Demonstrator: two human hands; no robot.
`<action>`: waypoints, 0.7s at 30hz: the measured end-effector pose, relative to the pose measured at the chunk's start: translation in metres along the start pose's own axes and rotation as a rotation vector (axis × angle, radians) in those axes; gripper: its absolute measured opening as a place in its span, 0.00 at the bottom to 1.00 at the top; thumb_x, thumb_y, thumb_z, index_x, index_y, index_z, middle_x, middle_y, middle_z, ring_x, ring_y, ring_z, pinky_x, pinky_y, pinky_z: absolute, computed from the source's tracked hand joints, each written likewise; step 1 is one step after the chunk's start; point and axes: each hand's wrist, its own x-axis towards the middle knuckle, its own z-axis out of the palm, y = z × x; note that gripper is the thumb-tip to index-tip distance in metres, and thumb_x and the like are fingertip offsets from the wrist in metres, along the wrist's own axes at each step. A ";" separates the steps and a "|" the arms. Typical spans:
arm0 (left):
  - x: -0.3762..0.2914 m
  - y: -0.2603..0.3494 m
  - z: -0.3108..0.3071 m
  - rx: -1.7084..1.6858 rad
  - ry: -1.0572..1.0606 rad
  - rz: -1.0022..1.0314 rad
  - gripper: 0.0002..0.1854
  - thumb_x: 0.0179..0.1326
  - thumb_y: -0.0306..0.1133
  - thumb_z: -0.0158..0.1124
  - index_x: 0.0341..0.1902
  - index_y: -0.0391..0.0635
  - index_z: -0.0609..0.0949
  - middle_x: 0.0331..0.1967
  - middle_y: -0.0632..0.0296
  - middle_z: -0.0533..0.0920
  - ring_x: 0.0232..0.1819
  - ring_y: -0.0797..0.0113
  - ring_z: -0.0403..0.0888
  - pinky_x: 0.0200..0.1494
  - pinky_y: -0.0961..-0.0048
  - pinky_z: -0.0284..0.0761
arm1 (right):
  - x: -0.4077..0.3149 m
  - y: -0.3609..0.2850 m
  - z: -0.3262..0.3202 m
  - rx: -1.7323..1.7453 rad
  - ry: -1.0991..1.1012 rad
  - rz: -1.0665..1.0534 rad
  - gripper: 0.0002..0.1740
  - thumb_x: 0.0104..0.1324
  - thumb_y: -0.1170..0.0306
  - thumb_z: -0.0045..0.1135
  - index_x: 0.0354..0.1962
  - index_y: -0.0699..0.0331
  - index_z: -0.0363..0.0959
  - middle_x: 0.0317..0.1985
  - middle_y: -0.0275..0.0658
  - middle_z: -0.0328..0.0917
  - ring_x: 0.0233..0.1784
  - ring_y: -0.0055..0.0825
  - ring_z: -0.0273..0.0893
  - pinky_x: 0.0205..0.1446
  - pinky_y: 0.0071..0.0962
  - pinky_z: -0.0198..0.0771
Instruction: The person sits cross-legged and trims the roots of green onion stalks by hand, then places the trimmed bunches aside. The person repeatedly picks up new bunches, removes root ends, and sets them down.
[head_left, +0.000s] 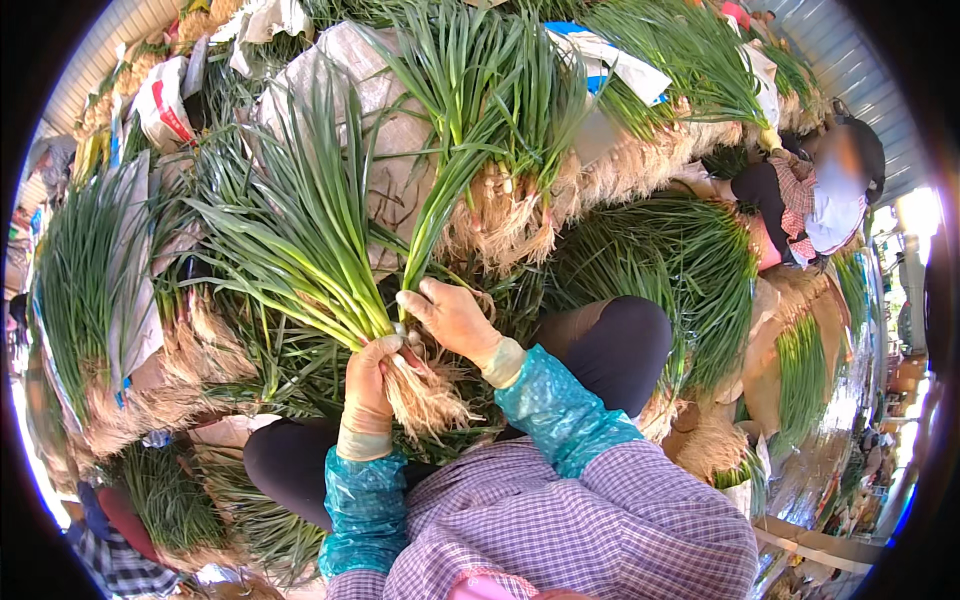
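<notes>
My left hand (369, 379), in a pale glove, grips a bunch of rooted green garlic plants (341, 259) near its base. The long leaves fan up and left. Tangled pale roots (427, 397) hang below, towards my lap. My right hand (459, 319), gloved too, pinches a slimmer clump of the same plant (429, 236) between thumb and fingers, just right of the bunch. The lower end of this clump is partly hidden behind the right thumb and the bunch. Small whitish bulbs (401, 328) show between the two hands.
Ahead, more rooted plants (510, 112) lean on a pale woven sack (330, 64). Stacked bundles stand at left (90, 277) and right (690, 270). Loose leaves (300, 367) cover the ground around my bent knees (619, 352). Another person (810, 187) sits at far right, holding a bunch.
</notes>
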 end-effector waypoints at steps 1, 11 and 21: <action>-0.001 0.000 -0.003 -0.029 0.023 0.000 0.10 0.59 0.27 0.54 0.41 0.33 0.77 0.21 0.47 0.80 0.22 0.57 0.79 0.31 0.68 0.80 | -0.005 -0.001 0.004 0.081 0.050 -0.018 0.22 0.70 0.54 0.54 0.30 0.67 0.73 0.23 0.53 0.74 0.30 0.55 0.74 0.32 0.44 0.67; -0.003 0.001 -0.014 0.115 0.083 0.012 0.11 0.59 0.27 0.54 0.40 0.31 0.78 0.21 0.50 0.82 0.18 0.60 0.80 0.21 0.70 0.80 | -0.031 -0.004 -0.027 0.377 -0.386 0.376 0.21 0.68 0.55 0.57 0.38 0.67 0.75 0.22 0.42 0.73 0.23 0.40 0.67 0.30 0.30 0.67; -0.022 0.010 -0.010 -0.102 -0.078 -0.128 0.13 0.58 0.32 0.54 0.39 0.33 0.77 0.28 0.51 0.81 0.27 0.59 0.79 0.35 0.62 0.79 | -0.025 0.034 -0.028 0.643 -0.035 0.545 0.12 0.70 0.68 0.48 0.32 0.66 0.77 0.18 0.32 0.70 0.18 0.19 0.65 0.22 0.21 0.63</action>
